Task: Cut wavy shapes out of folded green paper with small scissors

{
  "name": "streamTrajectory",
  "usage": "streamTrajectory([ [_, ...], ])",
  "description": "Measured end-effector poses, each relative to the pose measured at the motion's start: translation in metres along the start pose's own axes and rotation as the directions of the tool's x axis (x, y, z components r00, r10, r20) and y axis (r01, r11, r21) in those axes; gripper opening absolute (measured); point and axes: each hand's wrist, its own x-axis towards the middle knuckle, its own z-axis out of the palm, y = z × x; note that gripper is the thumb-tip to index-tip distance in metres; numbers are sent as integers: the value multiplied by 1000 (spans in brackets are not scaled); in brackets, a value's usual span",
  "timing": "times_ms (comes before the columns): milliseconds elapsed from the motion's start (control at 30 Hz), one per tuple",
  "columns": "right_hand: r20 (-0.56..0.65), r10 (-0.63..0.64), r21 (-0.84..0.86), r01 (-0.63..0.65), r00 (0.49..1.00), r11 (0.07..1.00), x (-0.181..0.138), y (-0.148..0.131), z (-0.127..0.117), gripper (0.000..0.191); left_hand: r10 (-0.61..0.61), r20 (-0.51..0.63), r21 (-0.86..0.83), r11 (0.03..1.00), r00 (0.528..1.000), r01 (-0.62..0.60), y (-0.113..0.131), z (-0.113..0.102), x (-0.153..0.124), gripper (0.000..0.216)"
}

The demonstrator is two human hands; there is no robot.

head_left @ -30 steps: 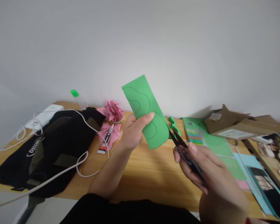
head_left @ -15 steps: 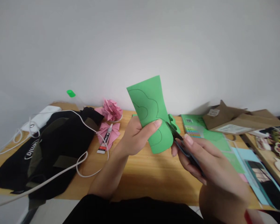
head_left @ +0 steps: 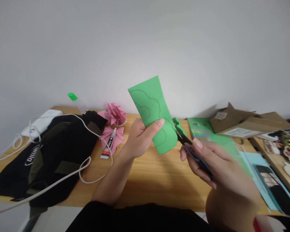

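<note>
A folded-looking piece of green paper with drawn curved outlines is held up over the table. My left hand grips its left edge, thumb across the front and the other fingers hidden behind. My right hand is closed around black-handled scissors. The blades point up and left and meet the paper's right edge, beside a drawn curve. The paper's lower right corner is rounded. Behind the blades lies a small cut green piece, partly hidden.
At left, a black bag lies under a white cable. Pink paper flowers and a glue tube sit beside it. At right are a cardboard box, green sheets and a phone.
The green paper has shifted slightly left and tilted further left in my left hand. My right hand and the scissors have moved a little right, and the blades look more parted.
</note>
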Motion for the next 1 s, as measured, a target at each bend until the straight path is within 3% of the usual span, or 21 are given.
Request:
streamTrajectory([
  [367, -15, -26, -54, 25, 1000, 998, -18, -2, -12, 49, 14, -30, -37, 999, 999, -16, -1, 0, 1, 32],
  [1000, 40, -32, -70, 34, 999, 997, -9, -1, -11, 49, 46, 116, 10, 999, 992, -48, 0, -2, 0, 36],
])
